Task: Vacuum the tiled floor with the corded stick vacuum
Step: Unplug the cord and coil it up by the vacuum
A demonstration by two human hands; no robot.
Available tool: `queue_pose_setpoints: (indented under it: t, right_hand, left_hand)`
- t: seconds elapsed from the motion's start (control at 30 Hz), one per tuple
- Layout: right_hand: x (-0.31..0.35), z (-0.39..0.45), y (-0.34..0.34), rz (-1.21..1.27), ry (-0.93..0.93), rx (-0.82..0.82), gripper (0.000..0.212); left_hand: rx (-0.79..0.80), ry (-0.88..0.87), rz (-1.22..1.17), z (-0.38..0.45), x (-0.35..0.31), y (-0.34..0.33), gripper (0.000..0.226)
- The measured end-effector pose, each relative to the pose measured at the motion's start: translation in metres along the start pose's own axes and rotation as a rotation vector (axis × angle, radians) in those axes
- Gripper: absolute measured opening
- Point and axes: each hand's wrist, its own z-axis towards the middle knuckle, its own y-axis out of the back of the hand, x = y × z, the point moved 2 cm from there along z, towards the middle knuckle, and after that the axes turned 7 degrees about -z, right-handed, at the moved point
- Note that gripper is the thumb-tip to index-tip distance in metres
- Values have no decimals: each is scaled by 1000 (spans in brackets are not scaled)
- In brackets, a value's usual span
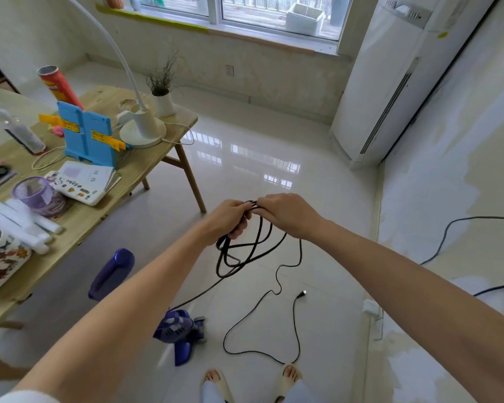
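Note:
The purple stick vacuum stands on the white tiled floor (259, 181), its handle (111, 273) beside my left forearm and its motor body (176, 330) lower down. Its black power cord (245, 254) hangs in several loops from my hands. My left hand (229, 218) grips the bundled loops. My right hand (285, 215) pinches the same bundle right next to it. The loose end of the cord snakes across the floor to its plug (302, 293), which lies unplugged.
A wooden table (146, 161) with a lamp, books, cups and a plant stands at the left. A tall white air conditioner (390, 82) fills the far right corner. A white power strip (371, 308) and another dark cable (448, 237) lie by the right wall.

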Motion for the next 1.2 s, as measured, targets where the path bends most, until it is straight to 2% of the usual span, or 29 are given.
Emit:
queue_pose_setpoints:
  t: [0.17,0.27,0.33,0.4,0.47,0.53,0.6,0.67,0.73,0.8,0.87,0.93,1.1,1.2]
  right_hand:
    - [-19,-6,-10,-4,-86,66,37]
    - [-40,-20,-19,-28,-86,150,37]
    - [-51,-29,-25,-44,-78,197,32]
    - [-60,-35,-29,-21,-148,199,27]
    - [-67,-43,-33,-16,-279,202,28]
    - [-73,-55,-39,-46,-486,179,37]
    - [-68,-62,-48,31,-717,148,48]
    - [-45,-56,-53,138,-827,241,47]
    - [-19,-41,-64,258,-791,332,33]
    - [1,-26,-68,317,-722,403,31]
    - [9,-18,-67,355,-618,408,26]
    - [15,-15,-57,361,-517,377,37]
    - [23,-15,-41,349,-319,373,42]
    - [27,-14,-39,308,-254,385,42]
  left_hand:
    - [47,54,-60,-2,19,19,36]
    - [-67,50,268,-5,40,33,47]
    - [-239,59,355,-1,51,41,45]
    - [-499,118,254,4,58,50,45]
    - [-782,249,-4,6,65,64,47]
    - [-929,370,-343,7,73,74,45]
    - [-942,382,-571,13,74,71,38]
    - [-922,348,-685,16,63,59,31]
    - [-805,269,-715,24,53,43,35]
    - [-647,171,-681,28,44,27,31]
    - [-555,70,-534,25,42,16,24]
    - [-533,16,-374,20,42,13,24]
    - [-421,70,-296,14,47,16,38]
    - [-384,84,-248,12,41,14,28]
